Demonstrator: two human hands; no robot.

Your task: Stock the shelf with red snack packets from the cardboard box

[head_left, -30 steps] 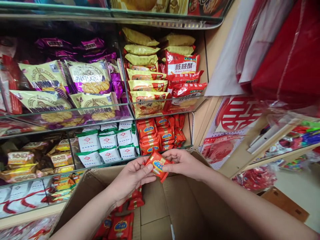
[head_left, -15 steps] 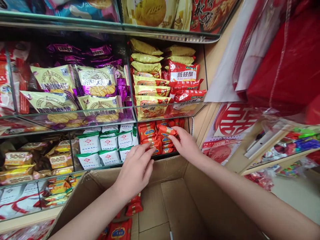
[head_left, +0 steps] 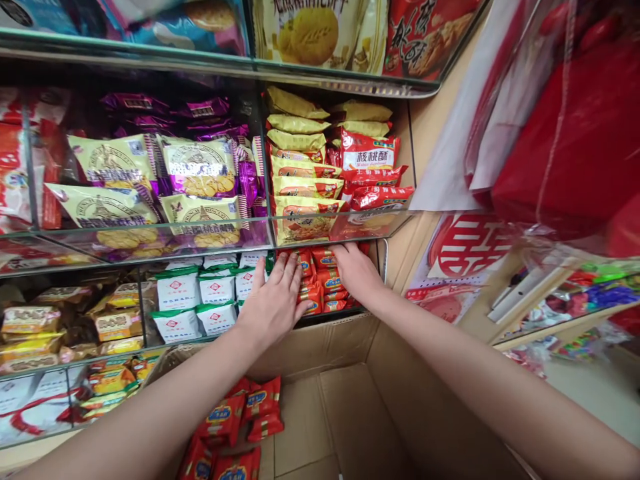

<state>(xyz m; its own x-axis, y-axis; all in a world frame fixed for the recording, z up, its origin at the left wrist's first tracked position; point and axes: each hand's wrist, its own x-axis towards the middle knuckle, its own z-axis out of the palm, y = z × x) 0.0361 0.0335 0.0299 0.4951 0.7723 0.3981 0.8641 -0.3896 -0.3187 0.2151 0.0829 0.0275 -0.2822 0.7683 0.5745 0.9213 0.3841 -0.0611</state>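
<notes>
Small red packets [head_left: 330, 279] stand stacked in a lower shelf compartment, between my two hands. My left hand [head_left: 274, 297] lies over the left side of that stack, back of the hand up and fingers spread, with nothing visibly gripped. On the right side, my right hand [head_left: 356, 270] reaches into the compartment; its fingertips touch the upper packets and are partly hidden by the shelf edge. Below, an open cardboard box [head_left: 350, 400] holds several loose red packets [head_left: 220, 420] at its left. White and green packets [head_left: 216, 290] sit left of my left hand.
A glass shelf edge [head_left: 220, 233] runs just above my hands. Higher up are yellow packets [head_left: 306, 187] and cream and purple biscuit packets [head_left: 200, 167]. A red cloth item [head_left: 565, 133] in clear plastic hangs at the upper right. A wooden side panel [head_left: 415, 233] borders the compartment.
My left hand has moved up and onto the stack, its fingers now spread. My right hand has pushed farther into the compartment, and the packet at its fingertips now lies with the others.
</notes>
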